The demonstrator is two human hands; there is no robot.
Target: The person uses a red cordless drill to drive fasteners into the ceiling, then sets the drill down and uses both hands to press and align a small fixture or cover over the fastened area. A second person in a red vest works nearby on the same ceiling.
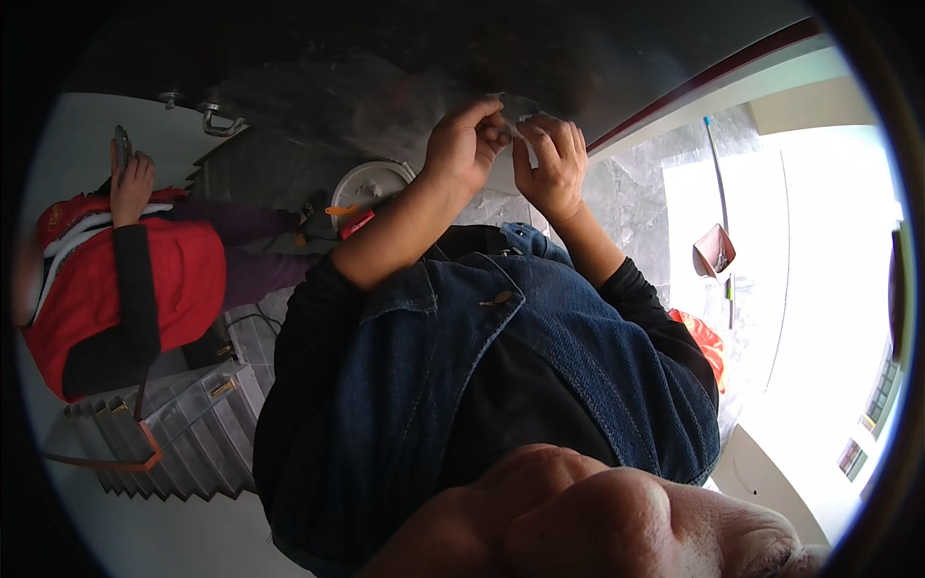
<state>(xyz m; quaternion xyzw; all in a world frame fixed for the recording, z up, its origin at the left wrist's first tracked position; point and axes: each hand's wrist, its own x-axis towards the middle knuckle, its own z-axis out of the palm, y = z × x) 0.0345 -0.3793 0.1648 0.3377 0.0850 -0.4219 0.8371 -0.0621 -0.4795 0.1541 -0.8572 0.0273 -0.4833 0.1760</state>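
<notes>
Both hands are raised close together in front of a dark, glossy surface (318, 106). My left hand (464, 146) has its fingertips pinched at the edge of a thin clear piece that looks like plastic film (518, 103). On the other side of that piece, my right hand (552, 164) is closed, with thumb and curled fingers pressed together at it. The film is small and blurred, so its full shape cannot be made out.
Below my left forearm stands a round pale bucket (358, 183) with an orange tool (342, 210) and a red object (356, 224). At left a person in a red vest (188, 279) holds a phone (122, 146), near stairs (202, 433). A brown dustpan (714, 252) lies right.
</notes>
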